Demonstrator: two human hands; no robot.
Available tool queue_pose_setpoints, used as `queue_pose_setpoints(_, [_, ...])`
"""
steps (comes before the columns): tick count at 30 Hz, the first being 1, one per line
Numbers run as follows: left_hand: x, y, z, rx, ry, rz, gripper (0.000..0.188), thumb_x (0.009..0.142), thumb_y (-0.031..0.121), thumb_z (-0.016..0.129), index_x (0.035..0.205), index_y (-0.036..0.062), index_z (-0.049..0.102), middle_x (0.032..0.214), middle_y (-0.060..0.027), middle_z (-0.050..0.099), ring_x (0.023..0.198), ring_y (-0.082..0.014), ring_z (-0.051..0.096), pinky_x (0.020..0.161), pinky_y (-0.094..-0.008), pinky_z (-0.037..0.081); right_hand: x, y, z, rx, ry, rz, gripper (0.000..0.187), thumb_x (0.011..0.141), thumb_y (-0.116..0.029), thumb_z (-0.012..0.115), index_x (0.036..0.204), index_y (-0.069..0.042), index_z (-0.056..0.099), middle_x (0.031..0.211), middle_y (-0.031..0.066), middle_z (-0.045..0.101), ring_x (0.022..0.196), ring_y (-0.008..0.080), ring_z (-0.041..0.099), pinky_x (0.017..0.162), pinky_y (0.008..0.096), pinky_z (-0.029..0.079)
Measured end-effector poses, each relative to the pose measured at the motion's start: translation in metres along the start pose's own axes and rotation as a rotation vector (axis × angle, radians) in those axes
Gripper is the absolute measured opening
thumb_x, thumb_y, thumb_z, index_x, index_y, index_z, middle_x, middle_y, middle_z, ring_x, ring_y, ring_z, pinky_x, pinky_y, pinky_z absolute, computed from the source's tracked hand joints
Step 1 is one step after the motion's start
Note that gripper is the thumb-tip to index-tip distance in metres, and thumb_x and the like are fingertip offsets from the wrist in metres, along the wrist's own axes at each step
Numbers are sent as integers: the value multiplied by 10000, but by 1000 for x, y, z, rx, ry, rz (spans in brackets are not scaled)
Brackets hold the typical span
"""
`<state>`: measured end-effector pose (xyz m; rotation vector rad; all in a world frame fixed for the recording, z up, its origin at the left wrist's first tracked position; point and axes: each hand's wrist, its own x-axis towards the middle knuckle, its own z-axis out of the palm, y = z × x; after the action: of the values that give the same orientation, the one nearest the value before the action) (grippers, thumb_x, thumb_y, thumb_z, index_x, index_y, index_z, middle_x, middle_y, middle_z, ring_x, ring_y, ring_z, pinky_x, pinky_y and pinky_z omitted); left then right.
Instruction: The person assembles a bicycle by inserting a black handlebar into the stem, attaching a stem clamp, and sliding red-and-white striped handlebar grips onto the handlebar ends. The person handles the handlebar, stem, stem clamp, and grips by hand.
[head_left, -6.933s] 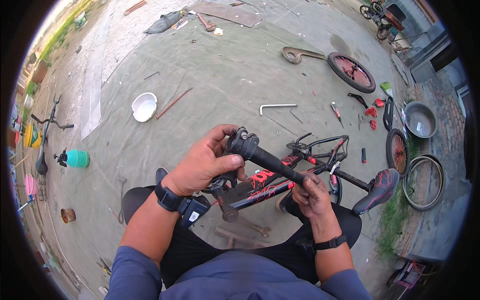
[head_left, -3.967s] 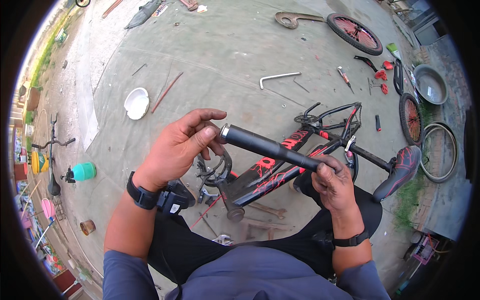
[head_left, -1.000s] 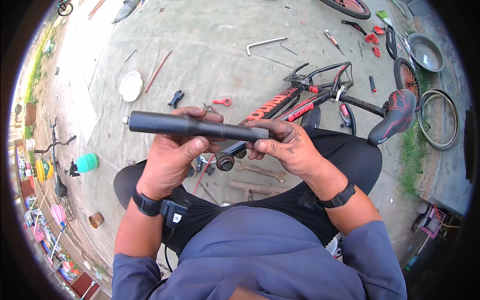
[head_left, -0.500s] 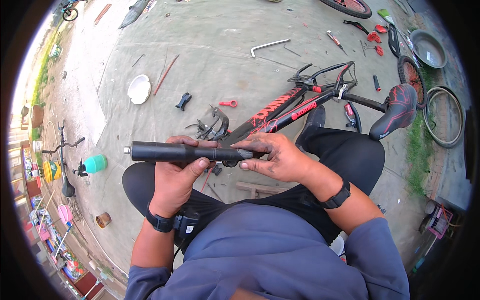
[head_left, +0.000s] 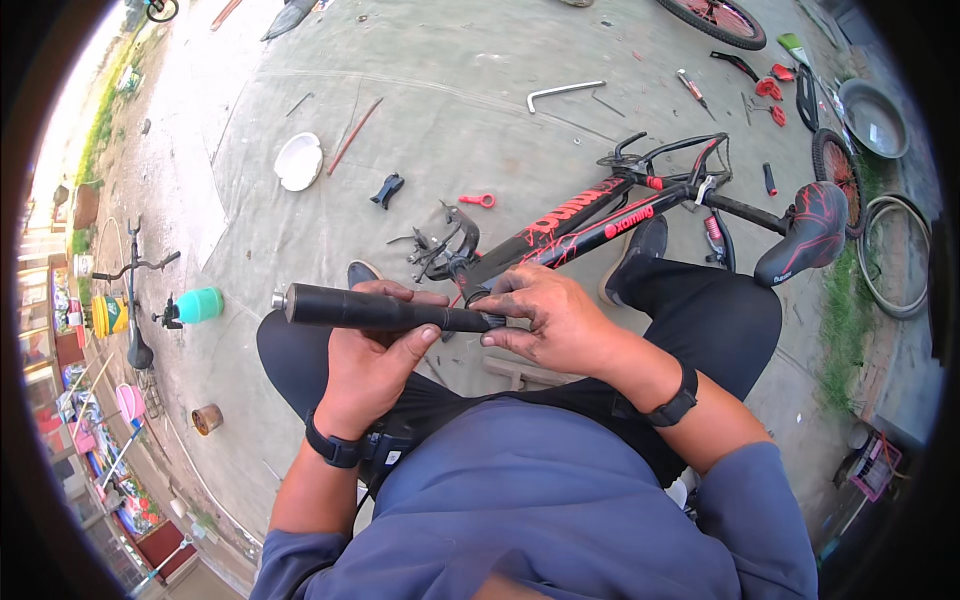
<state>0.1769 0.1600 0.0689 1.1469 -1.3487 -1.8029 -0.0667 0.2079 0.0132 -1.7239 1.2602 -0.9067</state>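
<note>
Left hand (head_left: 372,368) farther along tube (head_left: 345,308), lettered frame (head_left: 560,222)

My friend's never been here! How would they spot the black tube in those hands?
Find the big bike frame and follow it down to the left. In front of its end, the left hand and right hand hold the black tube. Its thick left end has a silvery tip, and unlike the frame's red-marked bars, it looks plain black.
</note>
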Motion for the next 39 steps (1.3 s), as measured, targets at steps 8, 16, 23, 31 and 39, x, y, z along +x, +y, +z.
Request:
queue_pose_setpoints(8, [-14, -17, 0, 292, -40, 217, 450, 904, -60, 748, 1240, 12, 457, 1214, -207, 692, 1187, -272, 670, 1019, -389, 543, -2, 7, 14, -130, 17, -88, 403, 744, -230, 894, 1124, -155, 783, 998, 76, 695, 949, 312, 627, 793, 432, 533])
queue_pose_setpoints(16, [-14, -22, 7, 546, -57, 369, 436, 867, -9, 802, 1198, 16, 520, 1159, -180, 723, 1040, -267, 730, 869, -366, 598, 1, 23, 27, -172, 79, -166, 372, 713, -199, 895, 1061, -154, 772, 996, 70, 694, 945, 311, 626, 774, 428, 535])
queue_pose_setpoints(23, [-6, -24, 12, 760, -155, 581, 427, 806, 4, 837, 1124, 42, 555, 1125, -177, 741, 977, -327, 750, 836, -390, 609, 0, 31, 29, -188, 77, -162, 395, 680, -155, 891, 1055, -156, 767, 974, 69, 683, 939, 315, 628, 791, 431, 542])
queue_pose_setpoints(31, [-3, -23, 16, 893, -180, 730, 440, 739, -20, 803, 1124, 59, 607, 1122, -155, 742, 938, -310, 741, 777, -376, 610, 1, 38, 31, -213, 90, -196, 422, 655, -131, 878, 1061, -150, 764, 992, 68, 681, 945, 318, 630, 798, 432, 547])
queue_pose_setpoints(39, [-4, -23, 33, 1027, -196, 810, 394, 673, 22, 758, 1050, 123, 701, 1095, -60, 723, 898, -248, 713, 708, -357, 597, -2, 38, 30, -244, 128, -246, 398, 681, -132, 843, 1070, -151, 760, 999, 71, 681, 904, 314, 648, 742, 418, 564])
